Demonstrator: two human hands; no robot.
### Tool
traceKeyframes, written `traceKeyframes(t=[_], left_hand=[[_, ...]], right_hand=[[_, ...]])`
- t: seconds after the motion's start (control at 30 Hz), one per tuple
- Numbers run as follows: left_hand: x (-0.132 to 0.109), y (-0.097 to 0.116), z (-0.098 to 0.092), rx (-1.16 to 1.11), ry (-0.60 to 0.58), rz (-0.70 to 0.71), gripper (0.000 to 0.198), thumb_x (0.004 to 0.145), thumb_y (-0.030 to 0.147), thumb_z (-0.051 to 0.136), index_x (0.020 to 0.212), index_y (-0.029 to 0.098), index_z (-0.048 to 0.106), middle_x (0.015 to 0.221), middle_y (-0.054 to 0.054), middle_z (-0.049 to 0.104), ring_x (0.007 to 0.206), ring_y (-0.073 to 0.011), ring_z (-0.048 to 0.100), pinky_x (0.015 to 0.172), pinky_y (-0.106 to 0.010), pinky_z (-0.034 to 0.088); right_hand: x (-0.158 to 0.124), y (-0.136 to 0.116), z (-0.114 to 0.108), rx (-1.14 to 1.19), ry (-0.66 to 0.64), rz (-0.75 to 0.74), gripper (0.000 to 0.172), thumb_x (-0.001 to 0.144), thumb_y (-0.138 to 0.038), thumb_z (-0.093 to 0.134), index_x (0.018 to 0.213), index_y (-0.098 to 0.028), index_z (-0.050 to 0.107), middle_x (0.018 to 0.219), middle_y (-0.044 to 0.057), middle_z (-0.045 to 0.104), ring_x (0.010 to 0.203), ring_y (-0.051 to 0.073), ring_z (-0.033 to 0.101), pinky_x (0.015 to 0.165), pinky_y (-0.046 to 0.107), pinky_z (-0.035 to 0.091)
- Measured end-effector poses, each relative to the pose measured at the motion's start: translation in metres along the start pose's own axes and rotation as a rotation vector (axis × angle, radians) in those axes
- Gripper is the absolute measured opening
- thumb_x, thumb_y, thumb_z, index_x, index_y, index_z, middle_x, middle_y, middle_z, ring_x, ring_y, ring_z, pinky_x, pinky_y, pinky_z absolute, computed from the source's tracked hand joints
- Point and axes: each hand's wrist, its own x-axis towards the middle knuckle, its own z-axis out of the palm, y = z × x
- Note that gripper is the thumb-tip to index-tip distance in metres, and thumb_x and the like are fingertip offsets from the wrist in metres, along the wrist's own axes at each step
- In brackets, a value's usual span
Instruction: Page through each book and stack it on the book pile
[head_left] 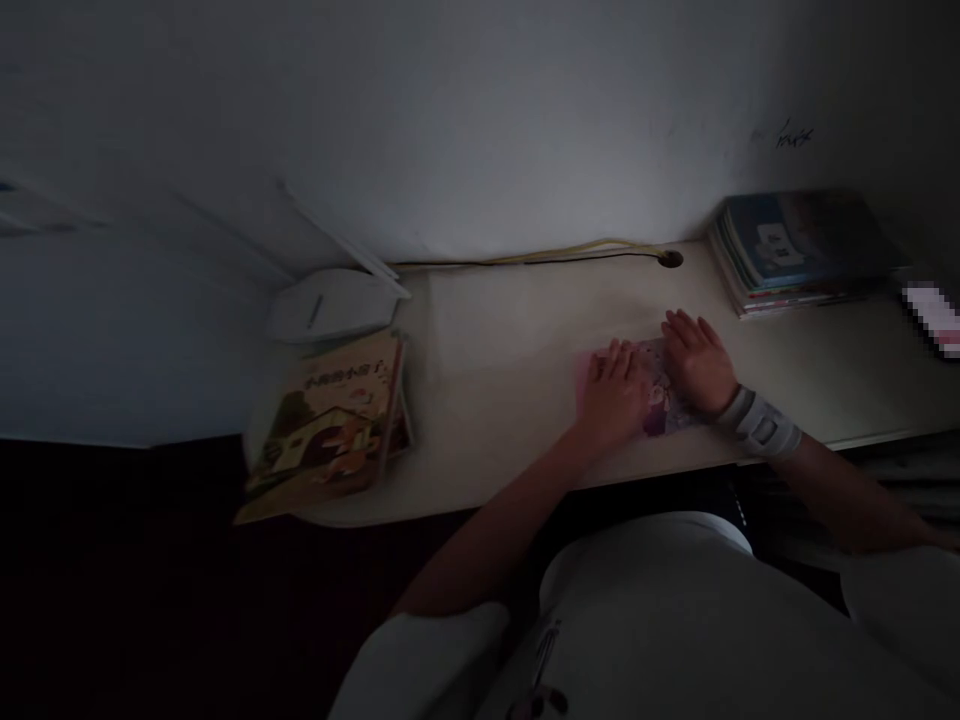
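Note:
A thin pink booklet (661, 400) with a cartoon cover lies flat on the pale desk (487, 400), near its front edge. My left hand (613, 392) rests palm down on the booklet's left part, fingers stretched out. My right hand (700, 362) lies flat on its right part, fingers extended toward the wall. A grey band (759, 422) wraps my right wrist. Neither hand grips anything.
A picture book (330, 425) lies on the desk's left end, overhanging the edge. Behind it stands a white lamp base (330, 305). A stack of books (795, 250) sits at the back right. A cable (570, 252) runs along the wall to a hole (670, 259). The scene is dim.

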Motion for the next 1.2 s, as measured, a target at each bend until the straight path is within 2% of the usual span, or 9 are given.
traceKeyframes(t=[0.17,0.33,0.5,0.67,0.8,0.9,0.97,1.1,1.2], left_hand=[[0.000,0.005,0.015,0.027,-0.074,0.023,0.060,0.091,0.032,0.030,0.144,0.003,0.026,0.153,-0.019,0.023,0.144,-0.0291,0.010,0.115,-0.051,0.008],[0.002,-0.006,0.015,0.014,-0.069,0.027,0.062,0.092,0.040,0.028,0.145,0.007,0.026,0.153,-0.017,0.024,0.143,-0.0282,0.015,0.115,-0.049,0.007],[0.001,-0.031,0.007,0.064,-0.058,-0.140,0.062,0.094,0.042,0.019,0.145,0.007,0.026,0.154,-0.016,0.022,0.142,-0.0273,0.017,0.115,-0.050,0.010],[-0.005,-0.057,-0.001,0.153,-0.051,-0.447,0.066,0.094,0.044,0.020,0.143,0.001,0.028,0.151,-0.022,0.026,0.141,-0.0312,0.021,0.112,-0.053,0.017],[-0.005,-0.062,-0.005,0.096,-0.003,-0.456,0.057,0.092,0.041,0.029,0.134,0.005,0.044,0.148,-0.022,0.033,0.138,-0.0330,0.027,0.110,-0.055,0.022],[-0.001,-0.066,-0.005,-0.041,0.039,-0.426,0.038,0.089,0.033,0.040,0.117,0.013,0.058,0.144,-0.018,0.041,0.135,-0.0317,0.034,0.108,-0.053,0.026],[0.001,-0.070,-0.005,-0.179,0.093,-0.434,0.029,0.086,0.027,0.046,0.110,0.016,0.060,0.136,-0.016,0.050,0.130,-0.0291,0.042,0.107,-0.050,0.029],[0.001,-0.077,-0.005,-0.493,0.261,-0.491,0.036,0.082,0.022,0.053,0.117,0.017,0.053,0.118,-0.015,0.062,0.110,-0.0236,0.058,0.097,-0.042,0.042],[0.000,-0.078,-0.006,-0.674,0.336,-0.509,0.038,0.081,0.022,0.055,0.118,0.019,0.051,0.106,-0.011,0.066,0.095,-0.0210,0.063,0.088,-0.039,0.047]], right_hand=[[-0.013,-0.023,0.011,0.049,-0.140,-0.110,0.057,0.096,-0.041,0.028,0.134,-0.002,0.045,0.142,0.021,0.043,0.134,0.029,0.036,0.111,0.047,0.026],[-0.018,-0.003,0.017,0.029,-0.190,-0.152,0.071,0.093,-0.055,0.027,0.139,-0.002,0.038,0.145,0.022,0.036,0.136,0.031,0.031,0.110,0.050,0.024],[-0.024,0.019,0.014,-0.007,-0.179,-0.014,0.066,0.094,-0.052,0.025,0.140,-0.005,0.037,0.148,0.020,0.034,0.138,0.031,0.029,0.109,0.050,0.025],[-0.028,0.030,0.017,-0.039,-0.110,0.136,0.065,0.093,-0.049,0.032,0.136,-0.002,0.041,0.146,0.024,0.034,0.137,0.033,0.029,0.108,0.047,0.027],[-0.026,0.042,0.023,-0.015,-0.008,0.293,0.064,0.090,-0.044,0.040,0.138,-0.001,0.036,0.138,0.026,0.044,0.131,0.034,0.038,0.105,0.050,0.030],[-0.020,0.052,0.026,0.142,0.052,0.315,0.064,0.085,-0.039,0.047,0.138,-0.005,0.035,0.124,0.022,0.057,0.118,0.032,0.051,0.100,0.048,0.036],[-0.014,0.056,0.027,0.320,0.104,0.341,0.064,0.081,-0.036,0.052,0.136,-0.009,0.037,0.113,0.017,0.063,0.104,0.029,0.058,0.094,0.046,0.042],[-0.005,0.057,0.026,0.725,0.257,0.449,0.060,0.074,-0.038,0.057,0.128,-0.014,0.043,0.095,0.009,0.064,0.081,0.020,0.061,0.077,0.038,0.050],[-0.001,0.050,0.017,0.947,0.339,0.513,0.058,0.072,-0.039,0.059,0.124,-0.017,0.044,0.081,0.003,0.062,0.064,0.015,0.057,0.059,0.029,0.048]])
